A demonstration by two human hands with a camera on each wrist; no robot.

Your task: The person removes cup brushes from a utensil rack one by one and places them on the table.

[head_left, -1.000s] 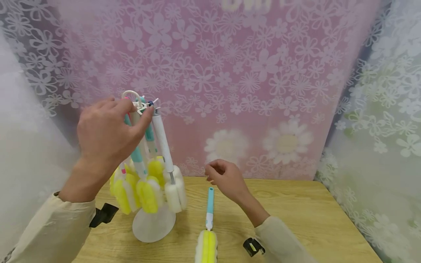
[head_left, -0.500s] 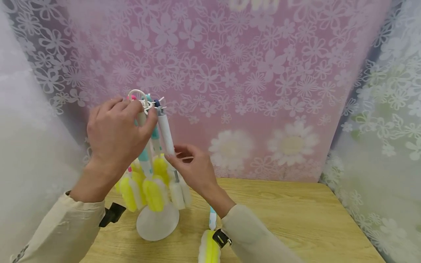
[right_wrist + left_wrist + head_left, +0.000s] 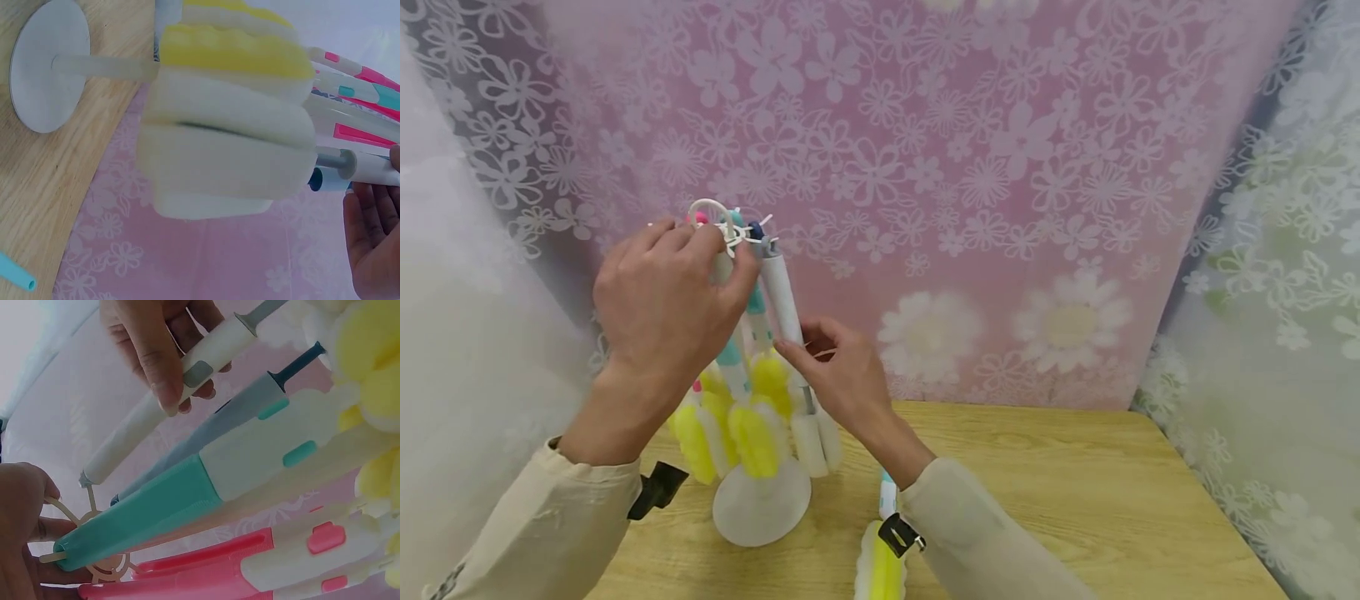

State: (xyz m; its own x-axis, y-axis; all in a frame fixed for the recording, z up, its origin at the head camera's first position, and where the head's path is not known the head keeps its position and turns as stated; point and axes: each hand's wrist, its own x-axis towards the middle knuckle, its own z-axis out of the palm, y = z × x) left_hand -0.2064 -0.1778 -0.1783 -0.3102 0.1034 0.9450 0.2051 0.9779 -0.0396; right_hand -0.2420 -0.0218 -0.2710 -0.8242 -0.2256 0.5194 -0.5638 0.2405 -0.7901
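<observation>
A white stand (image 3: 760,517) with a round base holds several sponge bottle brushes hung by their handles from hooks at its top. My left hand (image 3: 658,308) grips the stand's top, thumb and fingers around the hook ring (image 3: 106,572). Lower down, my right hand (image 3: 846,375) pinches the white handle of a bottle brush (image 3: 782,292) between thumb and fingers. That handle's top end still meets a hook in the left wrist view, and its white sponge head (image 3: 225,156) hangs among the others. Beside it are a teal-handled brush (image 3: 144,512) and a pink-handled brush (image 3: 200,572).
Another bottle brush (image 3: 880,567), with a yellow and white sponge, lies on the wooden table (image 3: 1037,500) at the front, partly under my right sleeve. Behind the table hangs a pink flowered cloth (image 3: 925,208), with pale flowered sheets at both sides.
My right hand has moved left from over the lying brush to the stand and taken hold of the white handle. My left hand stays at the stand's top.
</observation>
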